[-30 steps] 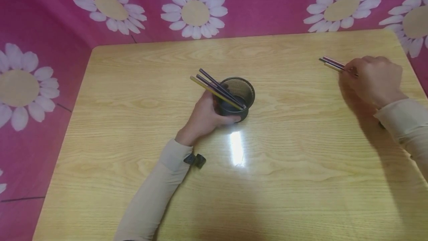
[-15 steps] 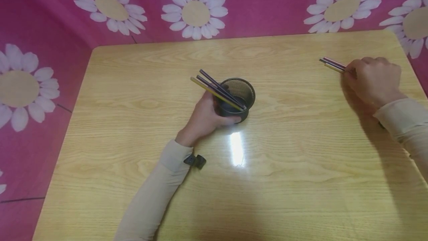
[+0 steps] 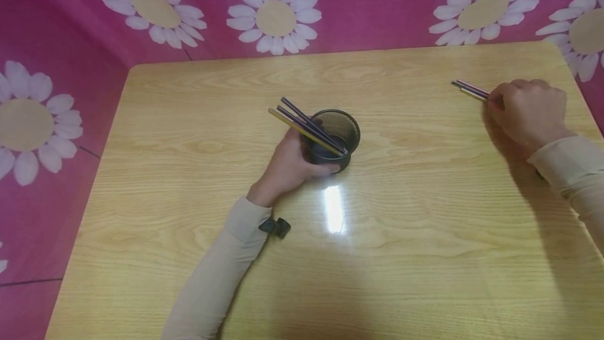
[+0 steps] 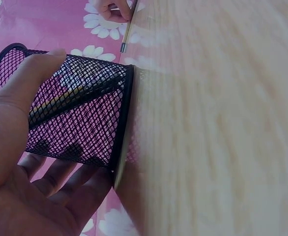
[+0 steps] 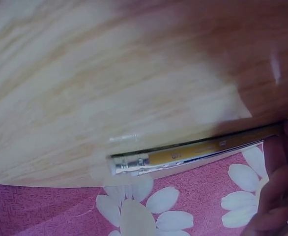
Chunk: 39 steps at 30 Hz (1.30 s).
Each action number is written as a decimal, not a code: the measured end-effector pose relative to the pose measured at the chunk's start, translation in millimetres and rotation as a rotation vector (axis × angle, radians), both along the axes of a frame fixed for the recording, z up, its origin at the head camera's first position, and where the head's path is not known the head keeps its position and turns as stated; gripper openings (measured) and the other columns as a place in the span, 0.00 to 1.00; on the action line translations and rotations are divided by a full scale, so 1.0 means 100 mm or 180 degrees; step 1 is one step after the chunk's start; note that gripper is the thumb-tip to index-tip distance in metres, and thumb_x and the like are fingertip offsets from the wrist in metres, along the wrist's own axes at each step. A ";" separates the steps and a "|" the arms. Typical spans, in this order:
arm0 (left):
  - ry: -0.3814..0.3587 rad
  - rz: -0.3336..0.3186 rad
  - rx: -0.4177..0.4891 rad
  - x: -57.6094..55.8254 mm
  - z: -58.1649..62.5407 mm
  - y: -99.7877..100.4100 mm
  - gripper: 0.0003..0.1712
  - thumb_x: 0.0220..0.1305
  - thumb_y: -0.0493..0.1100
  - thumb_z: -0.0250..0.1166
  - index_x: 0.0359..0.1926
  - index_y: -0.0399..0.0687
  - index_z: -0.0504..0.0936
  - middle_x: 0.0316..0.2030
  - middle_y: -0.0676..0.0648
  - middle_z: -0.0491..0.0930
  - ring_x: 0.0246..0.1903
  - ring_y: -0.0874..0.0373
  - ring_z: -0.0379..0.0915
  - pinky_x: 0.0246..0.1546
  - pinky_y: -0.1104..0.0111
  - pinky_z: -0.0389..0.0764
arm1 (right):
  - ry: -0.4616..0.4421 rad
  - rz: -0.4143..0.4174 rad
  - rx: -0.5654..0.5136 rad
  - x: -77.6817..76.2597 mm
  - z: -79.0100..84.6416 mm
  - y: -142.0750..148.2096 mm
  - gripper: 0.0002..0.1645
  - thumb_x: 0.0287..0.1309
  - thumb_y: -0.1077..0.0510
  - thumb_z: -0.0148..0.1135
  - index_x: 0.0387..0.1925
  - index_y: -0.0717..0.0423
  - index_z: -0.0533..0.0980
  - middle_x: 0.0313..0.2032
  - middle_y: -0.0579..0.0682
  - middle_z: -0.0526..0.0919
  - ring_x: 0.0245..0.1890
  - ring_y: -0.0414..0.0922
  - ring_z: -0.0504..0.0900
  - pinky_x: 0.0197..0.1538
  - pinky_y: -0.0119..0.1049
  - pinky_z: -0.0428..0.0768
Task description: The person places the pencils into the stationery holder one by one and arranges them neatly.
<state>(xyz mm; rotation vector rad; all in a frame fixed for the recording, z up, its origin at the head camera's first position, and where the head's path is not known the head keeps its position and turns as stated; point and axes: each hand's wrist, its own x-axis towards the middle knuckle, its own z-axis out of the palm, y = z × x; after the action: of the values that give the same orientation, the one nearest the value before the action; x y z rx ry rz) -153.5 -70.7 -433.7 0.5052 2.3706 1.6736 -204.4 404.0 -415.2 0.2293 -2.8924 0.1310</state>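
My left hand (image 3: 285,164) grips a black mesh pencil cup (image 3: 343,122) near the middle of the table, thumb on its near side. In the left wrist view the fingers wrap round the cup (image 4: 85,128), which stands on the tabletop. Two dark pencils and a yellow pencil (image 3: 294,125) lean out of it to the left. At the table's far right, my right hand (image 3: 530,112) pinches a small bundle of pencils (image 3: 474,92) low over the wood. The right wrist view shows their metal-banded ends and a yellow pencil (image 5: 193,151); the hand covers their other ends.
The wood-grain table (image 3: 401,256) ends at a pink cloth (image 3: 373,4) with large white daisies behind and at the left. A bright light reflection (image 3: 335,209) lies on the wood in front of the cup. A small black device (image 3: 276,227) sits on my left cuff.
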 end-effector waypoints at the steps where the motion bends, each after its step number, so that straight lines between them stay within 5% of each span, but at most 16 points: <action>1: 0.0004 0.0000 0.0003 0.00 -0.01 0.00 0.62 0.45 0.47 0.91 0.78 0.45 0.68 0.70 0.45 0.77 0.70 0.53 0.71 0.77 0.59 0.65 | -0.0008 -0.0005 0.0003 0.00 0.00 0.00 0.11 0.66 0.62 0.62 0.40 0.69 0.83 0.35 0.70 0.85 0.34 0.73 0.79 0.24 0.68 0.71; 9: 0.0054 0.0043 -0.0091 0.01 0.01 0.01 0.62 0.45 0.46 0.92 0.78 0.43 0.67 0.71 0.43 0.76 0.70 0.52 0.71 0.77 0.60 0.65 | 0.0075 0.0086 0.0023 0.03 0.07 -0.04 0.12 0.65 0.60 0.65 0.39 0.67 0.84 0.34 0.68 0.86 0.33 0.72 0.80 0.23 0.66 0.71; 16: -0.0035 0.0076 0.0015 -0.08 -0.24 -0.02 0.67 0.41 0.51 0.93 0.80 0.48 0.67 0.69 0.48 0.78 0.70 0.55 0.72 0.77 0.62 0.64 | -0.0018 0.0061 -0.0122 0.09 0.18 -0.17 0.12 0.66 0.59 0.69 0.43 0.65 0.86 0.38 0.67 0.88 0.37 0.71 0.81 0.27 0.67 0.71; 20: -0.0049 0.0070 -0.0005 -0.02 -0.08 -0.01 0.65 0.43 0.48 0.92 0.80 0.45 0.66 0.68 0.46 0.78 0.69 0.54 0.72 0.77 0.62 0.64 | 0.0092 0.0141 -0.0238 0.13 0.22 -0.29 0.11 0.65 0.59 0.70 0.43 0.65 0.86 0.36 0.65 0.88 0.36 0.70 0.81 0.26 0.66 0.69; 26: -0.0014 0.0075 -0.0067 0.03 0.05 0.02 0.63 0.45 0.43 0.91 0.79 0.41 0.66 0.69 0.43 0.78 0.69 0.53 0.72 0.76 0.60 0.65 | 0.0670 0.0566 -0.0417 0.19 0.26 -0.48 0.12 0.65 0.58 0.66 0.40 0.63 0.88 0.33 0.62 0.90 0.31 0.66 0.83 0.21 0.56 0.66; 32: 0.0023 0.0065 -0.0123 0.02 0.04 0.01 0.62 0.45 0.45 0.91 0.78 0.44 0.67 0.70 0.44 0.77 0.71 0.53 0.71 0.77 0.59 0.64 | 0.0820 0.0728 -0.0639 0.23 0.40 -0.73 0.13 0.69 0.55 0.66 0.41 0.59 0.90 0.28 0.58 0.88 0.25 0.51 0.75 0.24 0.42 0.60; 39: -0.0028 0.0089 -0.0084 0.00 -0.03 0.00 0.64 0.44 0.48 0.92 0.80 0.46 0.66 0.70 0.47 0.77 0.70 0.55 0.71 0.77 0.61 0.63 | 0.1030 0.1017 -0.1063 0.29 0.54 -1.02 0.11 0.67 0.57 0.70 0.39 0.61 0.91 0.30 0.57 0.90 0.31 0.27 0.66 0.35 0.24 0.60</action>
<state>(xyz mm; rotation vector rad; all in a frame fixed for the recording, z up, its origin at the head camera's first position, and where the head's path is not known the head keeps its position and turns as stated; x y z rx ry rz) -154.0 -70.8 -437.0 0.4612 2.4011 1.6501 -175.7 301.7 -360.9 0.5875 -2.4463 0.5692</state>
